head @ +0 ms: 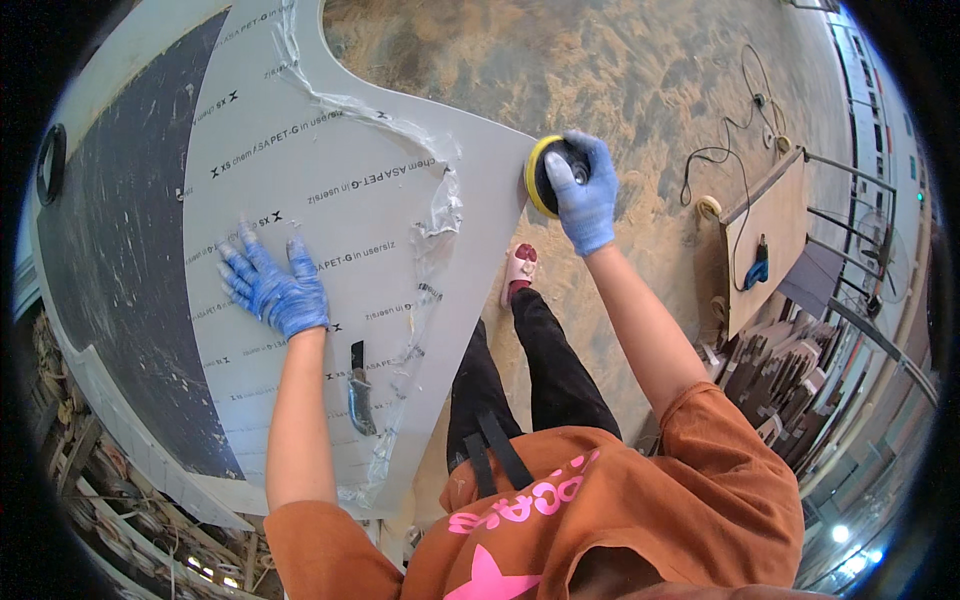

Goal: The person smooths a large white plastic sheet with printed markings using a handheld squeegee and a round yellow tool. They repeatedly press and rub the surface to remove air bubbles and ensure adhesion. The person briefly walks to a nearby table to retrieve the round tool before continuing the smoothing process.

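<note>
A large grey sheet panel [480,195] with a curved edge lies before me, partly covered by printed protective film [352,217]. The film is peeled back and crumpled along a strip [448,206] near the edge. My left hand [281,289], in a blue work glove, rests flat on the film with fingers spread. In my gloved right hand [589,195] is a round black pad with a yellow rim [543,180], held on edge at the panel's right corner. A utility knife [360,394] with a dark blade lies on the film below my left hand.
A dark scuffed surface [127,247] and a black ring [51,165] are at left. Dust covers the floor [637,75]. To the right stand a wooden board [772,232] on a metal frame, a blue-handled tool [759,262], a cable [724,154] and stacked panels [772,367].
</note>
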Demonstrator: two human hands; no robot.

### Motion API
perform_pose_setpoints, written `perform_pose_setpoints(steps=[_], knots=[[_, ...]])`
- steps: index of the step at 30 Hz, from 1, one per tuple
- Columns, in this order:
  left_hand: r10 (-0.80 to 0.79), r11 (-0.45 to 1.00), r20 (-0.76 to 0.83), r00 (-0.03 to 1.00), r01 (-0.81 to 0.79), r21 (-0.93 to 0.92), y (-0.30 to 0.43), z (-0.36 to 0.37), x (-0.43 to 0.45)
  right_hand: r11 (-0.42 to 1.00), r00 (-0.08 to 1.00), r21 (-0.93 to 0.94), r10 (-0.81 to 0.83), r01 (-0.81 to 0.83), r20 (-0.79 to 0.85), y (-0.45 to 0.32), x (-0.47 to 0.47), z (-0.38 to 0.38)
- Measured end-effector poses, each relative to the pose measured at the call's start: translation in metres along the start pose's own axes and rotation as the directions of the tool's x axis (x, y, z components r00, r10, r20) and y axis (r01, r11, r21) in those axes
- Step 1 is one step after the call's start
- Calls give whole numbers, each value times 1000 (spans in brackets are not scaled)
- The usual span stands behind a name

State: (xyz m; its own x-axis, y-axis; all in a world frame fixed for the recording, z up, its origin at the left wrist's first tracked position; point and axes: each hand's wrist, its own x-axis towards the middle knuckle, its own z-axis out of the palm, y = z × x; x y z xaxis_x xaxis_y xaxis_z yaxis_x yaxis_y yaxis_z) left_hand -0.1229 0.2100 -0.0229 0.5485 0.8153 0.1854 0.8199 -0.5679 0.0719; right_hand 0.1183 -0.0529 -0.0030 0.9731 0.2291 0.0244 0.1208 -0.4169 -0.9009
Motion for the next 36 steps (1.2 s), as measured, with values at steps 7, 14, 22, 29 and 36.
perform_pose_setpoints(steps=[7, 14, 22, 29, 36], knots=[[25, 1000, 37, 999, -25, -4, -1, -1, 1, 998, 999, -45, -35, 33, -32, -4, -6, 1], [25, 999, 22, 999, -24, -29, 2, -3, 1, 1000, 998, -12, 22, -23, -59, -2, -7, 7], [51, 997, 12, 999, -50, -58, 0, -3, 1, 991, 998, 135, 22, -14, -54, 1, -10, 10], [10, 1000, 16, 1000, -10, -2, 2, -4, -1, 991, 999, 125, 47, -44, -27, 0, -7, 10], [7, 1000, 35, 999, -7, -9, 2, -3, 0, 969, 992, 224, 118, -105, -43, -5, -5, 15]])
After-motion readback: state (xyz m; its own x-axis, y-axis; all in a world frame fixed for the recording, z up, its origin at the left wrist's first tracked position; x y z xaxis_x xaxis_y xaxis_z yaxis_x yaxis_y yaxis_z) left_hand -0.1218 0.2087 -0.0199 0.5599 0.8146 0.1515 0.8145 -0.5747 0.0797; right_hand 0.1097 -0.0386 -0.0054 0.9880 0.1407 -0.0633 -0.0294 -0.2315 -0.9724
